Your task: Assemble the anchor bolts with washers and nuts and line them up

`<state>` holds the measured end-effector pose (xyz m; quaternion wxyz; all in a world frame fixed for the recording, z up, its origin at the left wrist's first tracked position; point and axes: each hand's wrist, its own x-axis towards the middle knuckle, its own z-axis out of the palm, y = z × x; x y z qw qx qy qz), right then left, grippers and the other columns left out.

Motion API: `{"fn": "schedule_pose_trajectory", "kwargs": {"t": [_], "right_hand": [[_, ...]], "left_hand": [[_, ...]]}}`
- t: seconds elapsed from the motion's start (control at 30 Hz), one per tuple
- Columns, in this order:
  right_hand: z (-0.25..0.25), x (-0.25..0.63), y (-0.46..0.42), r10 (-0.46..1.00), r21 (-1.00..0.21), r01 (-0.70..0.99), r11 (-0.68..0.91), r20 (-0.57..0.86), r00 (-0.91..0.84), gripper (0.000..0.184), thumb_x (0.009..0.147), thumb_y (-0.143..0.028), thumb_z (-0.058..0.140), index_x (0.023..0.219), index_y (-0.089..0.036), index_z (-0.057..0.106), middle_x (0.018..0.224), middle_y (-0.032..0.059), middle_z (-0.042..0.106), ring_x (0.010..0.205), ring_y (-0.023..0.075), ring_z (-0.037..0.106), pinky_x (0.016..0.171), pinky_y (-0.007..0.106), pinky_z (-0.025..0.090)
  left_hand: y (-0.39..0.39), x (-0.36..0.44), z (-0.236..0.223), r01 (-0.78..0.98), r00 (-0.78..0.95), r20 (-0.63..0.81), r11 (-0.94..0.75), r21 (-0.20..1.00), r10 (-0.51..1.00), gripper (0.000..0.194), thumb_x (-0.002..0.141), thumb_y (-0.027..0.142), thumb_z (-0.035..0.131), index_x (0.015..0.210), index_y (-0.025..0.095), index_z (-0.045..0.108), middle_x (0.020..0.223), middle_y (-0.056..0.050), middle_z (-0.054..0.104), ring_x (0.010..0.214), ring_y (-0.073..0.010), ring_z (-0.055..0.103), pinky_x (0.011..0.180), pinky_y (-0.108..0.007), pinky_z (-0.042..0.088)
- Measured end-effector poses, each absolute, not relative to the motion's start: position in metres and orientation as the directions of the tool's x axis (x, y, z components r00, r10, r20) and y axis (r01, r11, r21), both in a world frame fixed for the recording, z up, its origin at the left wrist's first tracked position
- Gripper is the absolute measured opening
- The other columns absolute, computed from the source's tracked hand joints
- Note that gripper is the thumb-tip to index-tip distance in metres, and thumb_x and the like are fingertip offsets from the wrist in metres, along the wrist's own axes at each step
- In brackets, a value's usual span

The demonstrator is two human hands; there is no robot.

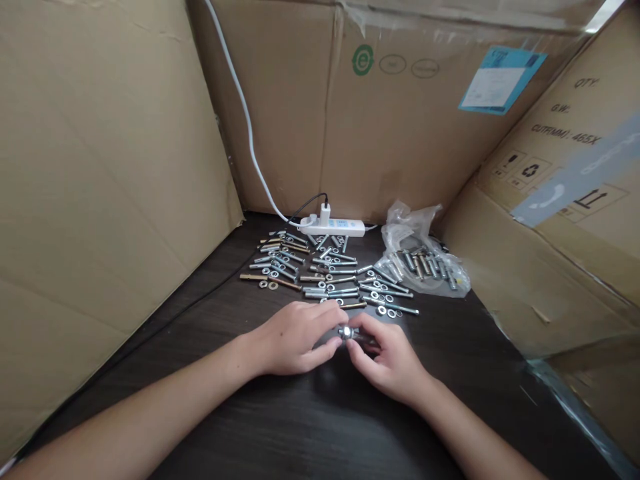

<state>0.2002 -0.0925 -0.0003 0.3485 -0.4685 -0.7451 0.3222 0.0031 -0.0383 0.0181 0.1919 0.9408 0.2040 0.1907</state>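
Both hands meet over the dark table around one metal bolt (347, 332), whose shiny nut end faces me. My left hand (300, 337) pinches it from the left between thumb and fingertips. From the right, my right hand (387, 353) grips the same bolt, with its shaft partly hidden by the fingers. Just beyond the hands lie several disassembled expansion bolts in loose rows: threaded rods (345, 280), metal sleeves (253, 277), nuts (382, 311) and washers (273, 286). Some are silver, others brassy.
A clear plastic bag (413, 223) with several bolts (425, 265) lies at the back right. Behind the rows sits a white power strip (345, 229) with a plug and white cable (245, 107). A black cord (200, 297) crosses the left side. Cardboard walls (280, 133) enclose the table.
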Motion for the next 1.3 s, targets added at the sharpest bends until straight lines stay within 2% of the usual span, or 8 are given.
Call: {"fn": "schedule_pose_trajectory", "kwargs": {"t": [0.2, 0.4, 0.63, 0.83, 1.07, 1.3], "right_hand": [[0.0029, 0.2025, -0.0939, 0.915, -0.814, 0.456, 0.359, 0.210, -0.344, 0.006, 0.082, -0.022, 0.053, 0.086, -0.018, 0.054, 0.064, -0.0023, 0.053, 0.050, 0.0081, 0.043, 0.049, 0.017, 0.041], [0.0025, 0.2019, -0.0942, 0.896, -0.790, 0.458, 0.407, 0.250, -0.366, 0.007, 0.079, -0.018, 0.055, 0.086, -0.018, 0.055, 0.064, -0.0029, 0.054, 0.051, 0.0079, 0.046, 0.049, 0.017, 0.040], [0.0024, 0.2014, -0.0938, 0.902, -0.782, 0.473, 0.405, 0.256, -0.348, 0.006, 0.078, -0.017, 0.055, 0.084, -0.017, 0.056, 0.061, -0.0039, 0.051, 0.049, 0.0067, 0.043, 0.047, 0.015, 0.038], [-0.0014, 0.2016, -0.0939, 0.908, -0.798, 0.455, 0.395, 0.261, -0.329, 0.009, 0.077, -0.017, 0.056, 0.086, -0.016, 0.056, 0.064, -0.0034, 0.053, 0.049, 0.0062, 0.043, 0.047, 0.015, 0.039], [0.0001, 0.2022, -0.0943, 0.899, -0.819, 0.419, 0.392, 0.246, -0.361, 0.004, 0.080, -0.017, 0.054, 0.083, -0.016, 0.055, 0.063, -0.0037, 0.049, 0.051, 0.0064, 0.039, 0.047, 0.015, 0.037], [-0.0026, 0.2016, -0.0957, 0.915, -0.820, 0.435, 0.372, 0.245, -0.320, 0.013, 0.078, -0.019, 0.056, 0.091, -0.017, 0.055, 0.062, -0.0050, 0.046, 0.050, 0.0064, 0.040, 0.047, 0.015, 0.039]], "left_hand": [[-0.0379, 0.0036, 0.0188, 0.312, 0.865, 0.258, -0.864, 0.396, 0.431, 0.013, 0.090, 0.026, 0.043, 0.099, 0.018, 0.048, 0.091, -0.003, 0.055, 0.079, -0.0156, 0.053, 0.070, -0.026, 0.042], [-0.0384, 0.0046, 0.0194, 0.310, 0.878, 0.245, -0.879, 0.363, 0.410, 0.012, 0.090, 0.026, 0.043, 0.094, 0.018, 0.051, 0.087, -0.002, 0.055, 0.078, -0.0148, 0.052, 0.070, -0.026, 0.041], [-0.0383, 0.0051, 0.0189, 0.332, 0.885, 0.206, -0.876, 0.351, 0.418, 0.015, 0.093, 0.029, 0.040, 0.092, 0.019, 0.051, 0.085, -0.001, 0.055, 0.077, -0.0151, 0.052, 0.070, -0.026, 0.041], [-0.0411, 0.0040, 0.0203, 0.319, 0.854, 0.264, -0.852, 0.416, 0.449, 0.013, 0.087, 0.026, 0.047, 0.098, 0.018, 0.045, 0.092, -0.003, 0.054, 0.079, -0.0154, 0.052, 0.070, -0.026, 0.042], [-0.0395, 0.0041, 0.0169, 0.309, 0.874, 0.257, -0.881, 0.358, 0.412, 0.013, 0.089, 0.026, 0.042, 0.098, 0.018, 0.048, 0.090, -0.003, 0.054, 0.078, -0.0154, 0.053, 0.069, -0.026, 0.042], [-0.0393, 0.0051, 0.0190, 0.316, 0.874, 0.247, -0.876, 0.363, 0.418, 0.016, 0.091, 0.027, 0.041, 0.098, 0.017, 0.051, 0.088, -0.002, 0.055, 0.079, -0.0150, 0.053, 0.070, -0.025, 0.042]]}}
